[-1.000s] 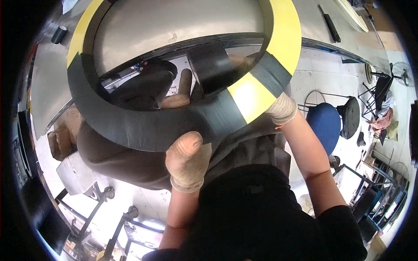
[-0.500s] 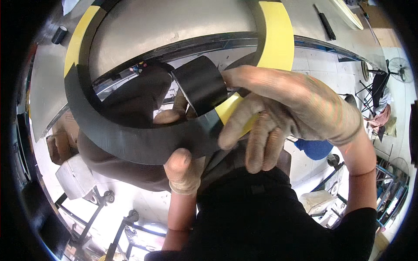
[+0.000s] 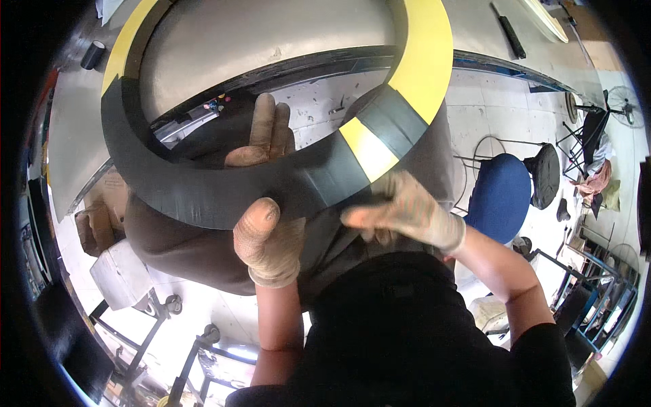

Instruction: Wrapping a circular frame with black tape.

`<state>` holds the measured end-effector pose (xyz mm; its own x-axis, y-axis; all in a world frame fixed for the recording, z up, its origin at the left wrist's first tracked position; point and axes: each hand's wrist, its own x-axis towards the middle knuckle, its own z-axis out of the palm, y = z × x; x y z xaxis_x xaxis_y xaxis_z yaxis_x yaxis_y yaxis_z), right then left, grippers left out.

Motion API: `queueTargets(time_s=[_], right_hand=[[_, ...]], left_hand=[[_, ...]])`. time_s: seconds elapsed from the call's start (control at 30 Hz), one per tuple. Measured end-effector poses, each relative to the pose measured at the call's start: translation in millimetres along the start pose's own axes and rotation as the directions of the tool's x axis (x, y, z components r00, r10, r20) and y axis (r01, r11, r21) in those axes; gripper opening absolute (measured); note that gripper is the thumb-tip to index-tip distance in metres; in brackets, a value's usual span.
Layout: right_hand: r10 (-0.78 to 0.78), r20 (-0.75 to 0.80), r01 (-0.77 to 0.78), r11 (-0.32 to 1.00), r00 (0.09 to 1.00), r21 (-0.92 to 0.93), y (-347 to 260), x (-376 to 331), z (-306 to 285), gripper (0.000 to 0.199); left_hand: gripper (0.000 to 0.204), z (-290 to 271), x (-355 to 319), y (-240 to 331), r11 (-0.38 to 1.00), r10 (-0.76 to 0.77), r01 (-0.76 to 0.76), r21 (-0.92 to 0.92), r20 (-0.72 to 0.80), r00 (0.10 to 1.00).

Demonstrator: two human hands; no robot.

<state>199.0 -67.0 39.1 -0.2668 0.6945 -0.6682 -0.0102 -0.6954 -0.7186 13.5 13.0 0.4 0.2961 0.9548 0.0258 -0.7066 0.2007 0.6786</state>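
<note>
A large flat yellow ring (image 3: 428, 47), partly covered with black tape, slants above my lap and reaches over the table edge. My left hand (image 3: 268, 237), in a dirty tan glove, holds its near side, thumb in front and fingers up through the opening. Black tape wrapping (image 3: 196, 193) covers the ring's near left part. On the right a separate black tape band (image 3: 392, 121) crosses the yellow, leaving a small yellow gap. My gloved right hand (image 3: 417, 214) is just below the ring's near right edge, fingers curled. Whatever it may hold is hidden. The tape roll is out of sight.
A metal-topped table (image 3: 271, 30) spans the far side, with a small black roll (image 3: 93, 55) at left and a black-handled tool (image 3: 512, 37) at right. A blue stool seat (image 3: 500, 197) stands on the right; cardboard (image 3: 102, 210) and wheeled frames are at left.
My right hand has moved down and left from above the ring to below its near edge. The tape roll has gone from view, and a black band now crosses the ring's right side.
</note>
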Motion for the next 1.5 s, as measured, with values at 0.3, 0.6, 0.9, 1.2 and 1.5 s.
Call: queueTargets(time_s=[0.3, 0.6, 0.9, 1.2, 1.5], right_hand=[[-0.651, -0.022, 0.623, 0.735, 0.758, -0.268, 50.8, 112.0, -92.3, 0.054], [-0.569, 0.208, 0.486, 0.804, 0.796, 0.343, -32.5, -23.4, -65.9, 0.052], [-0.144, 0.449, -0.106, 0.868, 0.882, 0.485, -127.1, 34.0, -37.2, 0.046], [0.214, 0.160, -0.245, 0.946, 0.964, 0.211, -26.0, -52.3, 5.7, 0.038], [-0.543, -0.091, 0.511, 0.826, 0.835, -0.236, 35.8, 103.5, -79.6, 0.049]], left_hand=[[0.105, 2.2, -25.0, 7.1, 0.980, -0.142, 0.124, -0.156, -0.112, 0.983], [0.112, 40.0, -24.6, -19.8, 0.972, -0.116, 0.087, -0.218, -0.124, 0.985], [0.085, 30.6, -25.5, -17.6, 0.975, -0.143, 0.120, -0.189, -0.116, 0.983], [0.067, 22.4, 2.8, -6.5, 1.000, -0.003, 0.003, 0.003, -0.049, 0.999], [0.074, 15.1, -14.5, 3.2, 0.994, -0.104, 0.105, 0.005, -0.128, 0.986]])
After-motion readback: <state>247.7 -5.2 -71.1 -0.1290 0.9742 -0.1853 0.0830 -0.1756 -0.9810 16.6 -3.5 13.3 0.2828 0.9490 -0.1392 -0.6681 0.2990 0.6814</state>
